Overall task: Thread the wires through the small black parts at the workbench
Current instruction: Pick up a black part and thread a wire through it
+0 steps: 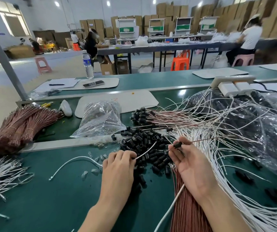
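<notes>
Lower centre, the left hand (117, 168) pinched a white wire (145, 152). The right hand (193, 166) pinched a black part (178, 144), perhaps threaded.

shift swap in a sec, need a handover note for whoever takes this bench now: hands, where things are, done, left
Left hand: pinches a white wire over the black parts pile.
Right hand: holds one black part, a brown wire running out of it.
Done: fitted wires, black parts on, lie behind the pile.
Left: loose white wires, brown bundle beneath the right hand.
</notes>
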Demonstrator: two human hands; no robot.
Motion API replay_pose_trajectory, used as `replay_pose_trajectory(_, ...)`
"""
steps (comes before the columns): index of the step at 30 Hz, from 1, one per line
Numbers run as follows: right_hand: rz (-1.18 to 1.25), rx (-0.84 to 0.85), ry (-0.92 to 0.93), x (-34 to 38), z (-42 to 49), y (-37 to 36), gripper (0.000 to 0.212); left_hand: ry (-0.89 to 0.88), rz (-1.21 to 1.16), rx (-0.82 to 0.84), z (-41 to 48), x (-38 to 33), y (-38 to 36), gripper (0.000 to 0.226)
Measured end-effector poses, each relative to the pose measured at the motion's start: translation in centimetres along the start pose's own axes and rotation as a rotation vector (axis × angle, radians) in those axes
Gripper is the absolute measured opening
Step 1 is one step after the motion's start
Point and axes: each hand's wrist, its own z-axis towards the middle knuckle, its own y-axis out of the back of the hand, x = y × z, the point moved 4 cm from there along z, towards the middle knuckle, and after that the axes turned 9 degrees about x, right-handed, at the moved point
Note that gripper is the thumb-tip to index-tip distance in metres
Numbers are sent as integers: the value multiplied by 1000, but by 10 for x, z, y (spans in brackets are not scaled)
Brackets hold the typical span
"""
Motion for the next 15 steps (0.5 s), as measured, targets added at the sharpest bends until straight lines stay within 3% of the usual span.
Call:
replay_pose_trajectory(2,11,6,-13,-1,0,0,26,-12,-45,-63,-2,3,2,17)
replay_pose_trajectory(7,-8,-14,-9,0,0,3,21,-65,-426,-118,-3,13,2,18)
replay_pose_trajectory(12,-34,-10,-33,-3,0,1,26,-226,-417,-83,-7,1,3,21)
replay_pose_trajectory(15,-52,28,-50,-3,0,-3,27,-224,-415,-94,-6,2,3,20)
